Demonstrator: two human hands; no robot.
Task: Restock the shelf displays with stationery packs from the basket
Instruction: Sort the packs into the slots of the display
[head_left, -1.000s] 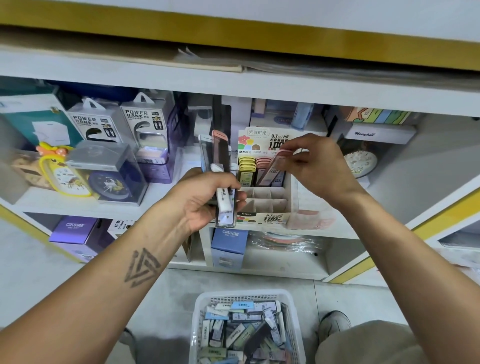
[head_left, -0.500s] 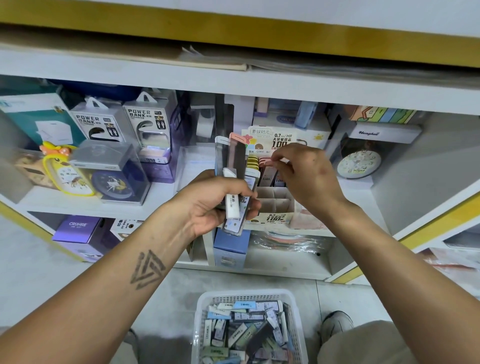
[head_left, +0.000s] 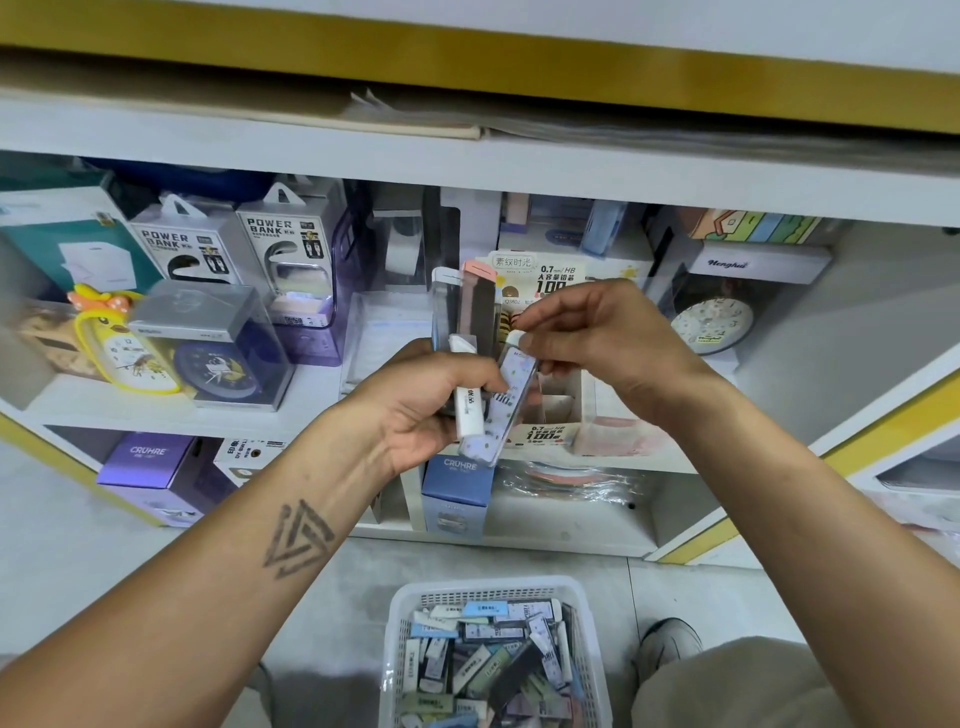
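Fingers (head_left: 447, 379) of the left hand (head_left: 415, 410) clench a fan of about four slim plastic stationery packs (head_left: 470, 343), raised before the white shelf (head_left: 171, 410). The right hand (head_left: 602, 343) pinches the top of one lilac patterned pack (head_left: 511, 395) among them. The compartmented cardboard display box (head_left: 550, 410) sits partly hidden behind both hands. One white plastic basket (head_left: 415, 613) of packs stands on the floor below, cut off by the frame edge.

A shop: shelves (head_left: 156, 410) stocked with boxed power banks (head_left: 283, 249), clocks (head_left: 711, 325) and stationery displays (head_left: 550, 415).
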